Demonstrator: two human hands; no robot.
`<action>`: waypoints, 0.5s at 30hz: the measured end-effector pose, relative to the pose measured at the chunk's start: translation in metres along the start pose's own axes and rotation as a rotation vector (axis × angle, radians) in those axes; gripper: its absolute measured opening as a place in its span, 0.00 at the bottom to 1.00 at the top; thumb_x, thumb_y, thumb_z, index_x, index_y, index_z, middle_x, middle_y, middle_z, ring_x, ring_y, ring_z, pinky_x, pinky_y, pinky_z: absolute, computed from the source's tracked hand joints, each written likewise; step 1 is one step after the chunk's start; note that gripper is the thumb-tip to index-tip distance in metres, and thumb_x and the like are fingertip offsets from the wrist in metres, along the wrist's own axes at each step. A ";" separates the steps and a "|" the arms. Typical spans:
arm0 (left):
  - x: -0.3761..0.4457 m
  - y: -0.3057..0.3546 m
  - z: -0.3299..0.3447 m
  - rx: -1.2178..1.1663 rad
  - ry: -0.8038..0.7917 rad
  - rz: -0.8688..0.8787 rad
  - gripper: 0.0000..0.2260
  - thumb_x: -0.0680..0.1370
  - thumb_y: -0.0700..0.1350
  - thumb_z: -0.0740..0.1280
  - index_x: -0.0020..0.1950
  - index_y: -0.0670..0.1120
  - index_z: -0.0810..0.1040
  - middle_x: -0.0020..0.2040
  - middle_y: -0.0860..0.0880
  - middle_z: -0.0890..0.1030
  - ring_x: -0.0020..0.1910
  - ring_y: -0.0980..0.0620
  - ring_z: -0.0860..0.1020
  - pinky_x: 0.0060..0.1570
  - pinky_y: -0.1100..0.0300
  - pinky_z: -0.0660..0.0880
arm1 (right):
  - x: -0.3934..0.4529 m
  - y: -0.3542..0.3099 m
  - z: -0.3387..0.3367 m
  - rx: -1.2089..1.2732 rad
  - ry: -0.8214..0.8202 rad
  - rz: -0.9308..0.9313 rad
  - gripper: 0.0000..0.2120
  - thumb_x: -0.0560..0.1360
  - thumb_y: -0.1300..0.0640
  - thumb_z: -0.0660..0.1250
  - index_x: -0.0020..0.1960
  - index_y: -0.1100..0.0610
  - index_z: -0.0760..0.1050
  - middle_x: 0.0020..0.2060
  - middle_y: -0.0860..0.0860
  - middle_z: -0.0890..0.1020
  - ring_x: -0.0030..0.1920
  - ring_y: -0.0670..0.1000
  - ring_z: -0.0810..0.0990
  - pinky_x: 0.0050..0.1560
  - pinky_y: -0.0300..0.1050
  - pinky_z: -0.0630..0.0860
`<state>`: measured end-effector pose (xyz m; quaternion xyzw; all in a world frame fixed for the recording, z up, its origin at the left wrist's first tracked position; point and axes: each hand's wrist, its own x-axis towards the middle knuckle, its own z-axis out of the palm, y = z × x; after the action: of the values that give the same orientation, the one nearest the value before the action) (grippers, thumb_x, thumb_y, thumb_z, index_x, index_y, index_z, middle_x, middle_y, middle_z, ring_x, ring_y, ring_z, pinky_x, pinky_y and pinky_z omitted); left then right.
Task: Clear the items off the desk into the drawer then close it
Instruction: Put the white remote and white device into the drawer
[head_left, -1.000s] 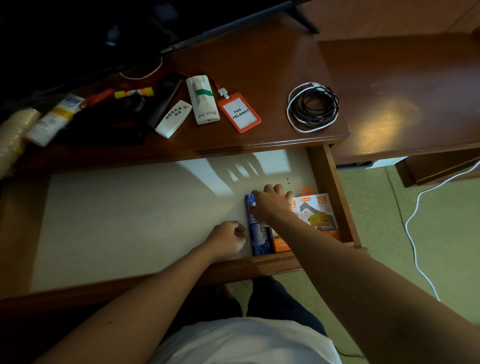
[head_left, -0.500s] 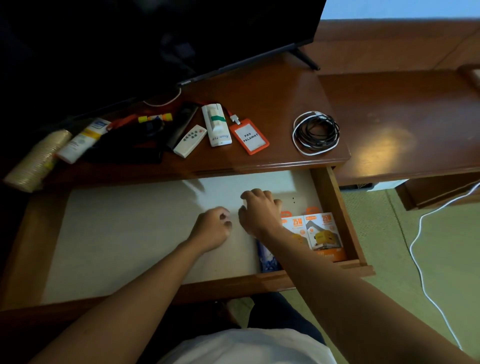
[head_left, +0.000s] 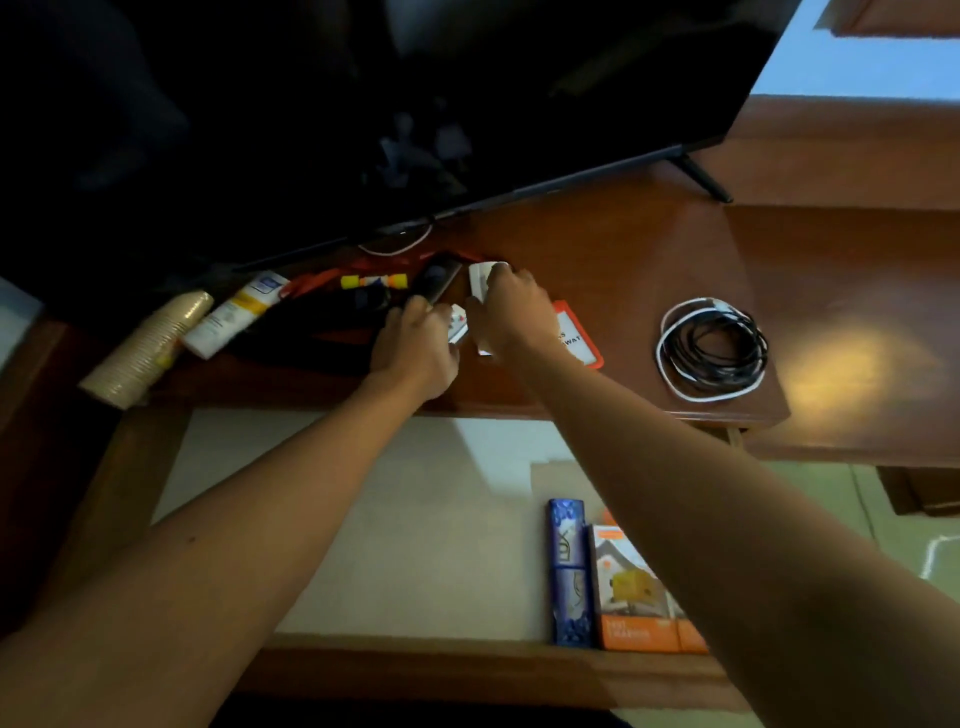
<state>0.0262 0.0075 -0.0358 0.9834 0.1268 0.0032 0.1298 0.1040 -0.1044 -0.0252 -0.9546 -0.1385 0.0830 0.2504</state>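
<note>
Both my hands are up on the wooden desk (head_left: 597, 244), in front of the TV. My left hand (head_left: 415, 345) curls over the small white remote (head_left: 457, 322), which mostly hides under it. My right hand (head_left: 511, 312) closes on the white pack with a green band (head_left: 480, 278), whose top end sticks out past my fingers. An orange badge holder (head_left: 579, 340) lies partly under my right wrist. The drawer (head_left: 467, 670) stands open below, holding a blue LUX box (head_left: 569, 571) and orange boxes (head_left: 634, 597) at its front right.
On the desk lie a coiled black and white cable (head_left: 711, 348) at the right, a black remote (head_left: 436, 278), a yellow-capped marker (head_left: 374, 281), a white tube (head_left: 234, 312) and a stack of paper cups (head_left: 150, 348) at the left. The TV (head_left: 363, 104) overhangs the back.
Both hands left the drawer and rose to the desk top. The left now covers the small white remote, the right the white pack. The boxes stay in the drawer.
</note>
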 end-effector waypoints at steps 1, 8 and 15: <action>0.004 0.002 0.000 0.037 -0.031 -0.006 0.19 0.77 0.47 0.68 0.67 0.45 0.75 0.63 0.41 0.74 0.62 0.37 0.73 0.58 0.46 0.74 | 0.011 -0.001 0.001 -0.047 -0.028 0.013 0.23 0.79 0.49 0.66 0.69 0.59 0.68 0.63 0.61 0.75 0.62 0.65 0.76 0.60 0.59 0.76; 0.015 0.001 0.013 0.107 -0.097 -0.053 0.19 0.78 0.49 0.68 0.66 0.45 0.73 0.64 0.41 0.74 0.63 0.39 0.73 0.61 0.48 0.73 | 0.045 0.000 0.010 -0.209 -0.162 0.085 0.33 0.75 0.49 0.72 0.73 0.60 0.63 0.66 0.63 0.72 0.64 0.66 0.75 0.60 0.57 0.77; 0.016 0.000 0.009 -0.024 -0.036 -0.028 0.12 0.77 0.43 0.69 0.58 0.41 0.78 0.56 0.39 0.78 0.57 0.39 0.77 0.55 0.48 0.77 | 0.055 0.002 0.019 -0.205 -0.132 0.117 0.30 0.75 0.51 0.73 0.69 0.59 0.63 0.61 0.62 0.76 0.61 0.64 0.77 0.57 0.57 0.79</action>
<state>0.0416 0.0092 -0.0449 0.9798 0.1383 -0.0148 0.1438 0.1522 -0.0806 -0.0473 -0.9741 -0.1065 0.1457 0.1365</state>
